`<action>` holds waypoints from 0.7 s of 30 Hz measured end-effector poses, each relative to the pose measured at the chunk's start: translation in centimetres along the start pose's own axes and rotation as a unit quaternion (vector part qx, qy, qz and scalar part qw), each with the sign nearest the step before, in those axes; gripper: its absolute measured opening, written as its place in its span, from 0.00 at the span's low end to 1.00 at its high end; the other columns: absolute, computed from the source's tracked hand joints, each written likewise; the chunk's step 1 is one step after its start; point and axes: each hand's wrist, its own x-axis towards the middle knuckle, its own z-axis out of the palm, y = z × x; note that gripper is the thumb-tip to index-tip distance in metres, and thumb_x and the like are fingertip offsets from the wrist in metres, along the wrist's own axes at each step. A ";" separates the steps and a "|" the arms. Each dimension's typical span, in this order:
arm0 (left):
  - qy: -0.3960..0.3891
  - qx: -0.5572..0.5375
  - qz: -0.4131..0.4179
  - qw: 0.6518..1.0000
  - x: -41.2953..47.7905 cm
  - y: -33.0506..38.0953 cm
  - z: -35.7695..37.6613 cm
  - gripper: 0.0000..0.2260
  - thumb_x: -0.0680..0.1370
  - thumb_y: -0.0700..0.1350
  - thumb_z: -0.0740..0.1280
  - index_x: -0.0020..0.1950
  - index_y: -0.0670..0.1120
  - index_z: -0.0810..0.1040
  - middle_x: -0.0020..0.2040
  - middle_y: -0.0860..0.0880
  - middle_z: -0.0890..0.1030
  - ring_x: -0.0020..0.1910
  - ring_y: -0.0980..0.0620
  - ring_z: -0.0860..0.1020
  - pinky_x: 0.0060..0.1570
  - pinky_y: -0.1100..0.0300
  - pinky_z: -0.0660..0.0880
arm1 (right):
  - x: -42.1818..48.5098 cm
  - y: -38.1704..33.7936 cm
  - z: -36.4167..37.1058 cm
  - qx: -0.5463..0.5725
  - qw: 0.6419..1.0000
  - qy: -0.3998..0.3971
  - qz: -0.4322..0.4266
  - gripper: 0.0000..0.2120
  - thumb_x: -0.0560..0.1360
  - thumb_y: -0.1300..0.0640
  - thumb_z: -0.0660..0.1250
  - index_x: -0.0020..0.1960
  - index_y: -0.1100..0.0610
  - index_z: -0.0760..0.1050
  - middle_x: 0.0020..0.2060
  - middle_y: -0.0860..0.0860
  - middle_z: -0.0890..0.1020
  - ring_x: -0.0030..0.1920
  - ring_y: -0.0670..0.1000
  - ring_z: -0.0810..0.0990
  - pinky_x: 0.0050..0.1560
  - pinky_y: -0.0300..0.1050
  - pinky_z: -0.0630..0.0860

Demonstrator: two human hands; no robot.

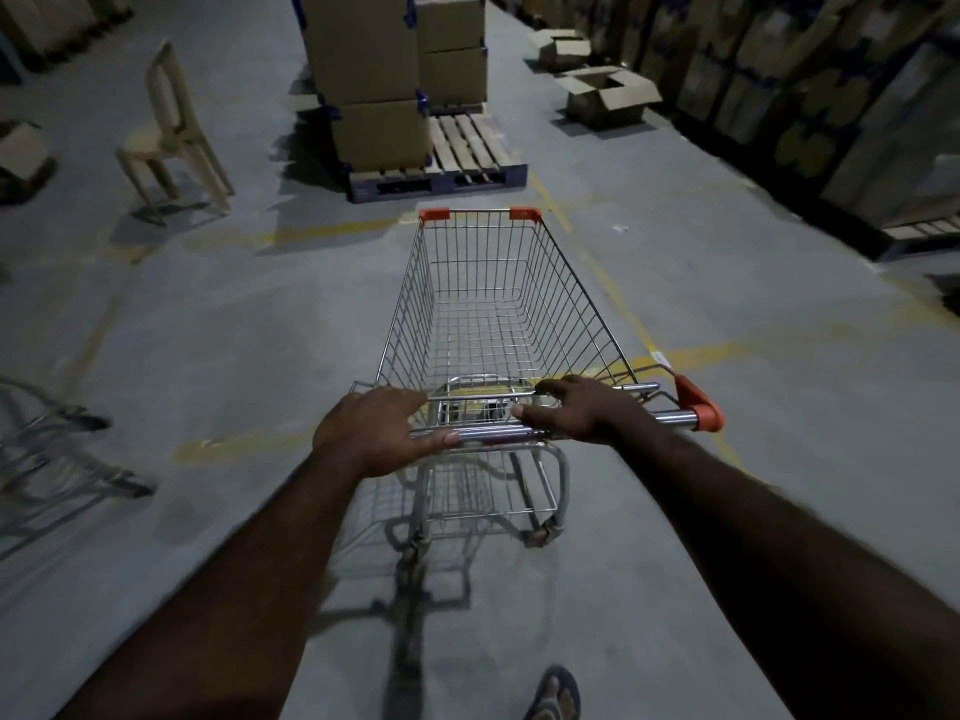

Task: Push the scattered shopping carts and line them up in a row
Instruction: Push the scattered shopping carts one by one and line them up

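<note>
Wire shopping cart point(498, 314) upright, empty, mid-aisle.

Both arms reach forward — left hand point(376, 433) and right hand point(582, 410) curled closed, palms down.

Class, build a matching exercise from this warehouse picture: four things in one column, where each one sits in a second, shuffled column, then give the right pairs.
Things
1. shopping cart
2. plastic chair
3. wooden pallet
4. open cardboard box

Places
A. far right, on the floor by the shelving
B. straight ahead, beyond the cart, bearing stacked boxes
C. centre, handle held by left hand and right hand
D. upper left, standing alone

Pairs: 1-C, 2-D, 3-B, 4-A
</note>
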 end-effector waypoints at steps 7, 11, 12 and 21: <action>0.004 0.004 0.055 0.998 6.6 3.9 -1.2 0.42 0.69 0.82 0.47 0.72 0.59 0.72 0.68 0.54 0.78 0.67 0.50 0.75 0.63 0.49 0.73 | 1.8 5.2 -2.8 0.022 0.999 0.009 0.043 0.56 0.59 0.13 0.47 0.79 0.44 0.64 0.78 0.54 0.65 0.77 0.59 0.63 0.74 0.66 0.62; 0.003 0.004 0.072 0.997 10.1 6.3 -1.9 0.51 0.62 0.85 0.37 0.72 0.59 0.72 0.69 0.55 0.77 0.67 0.50 0.74 0.64 0.50 0.72 | 2.9 8.2 -4.1 0.024 0.998 0.016 0.062 0.56 0.60 0.14 0.46 0.79 0.44 0.63 0.79 0.54 0.64 0.78 0.59 0.62 0.74 0.67 0.60; 0.005 0.005 0.074 0.997 11.0 6.8 -2.0 0.53 0.61 0.85 0.36 0.72 0.58 0.72 0.69 0.55 0.77 0.68 0.51 0.74 0.64 0.50 0.72 | 3.2 8.9 -4.5 0.023 0.997 0.017 0.066 0.56 0.60 0.14 0.46 0.79 0.44 0.63 0.79 0.54 0.64 0.78 0.59 0.61 0.74 0.67 0.60; 0.006 0.020 0.108 0.994 18.8 10.6 -1.9 0.49 0.65 0.85 0.42 0.71 0.56 0.73 0.68 0.53 0.78 0.66 0.49 0.76 0.59 0.51 0.73 | 4.6 14.4 -7.3 0.030 0.993 0.028 0.108 0.49 0.68 0.17 0.49 0.80 0.44 0.62 0.79 0.53 0.63 0.78 0.58 0.62 0.74 0.66 0.60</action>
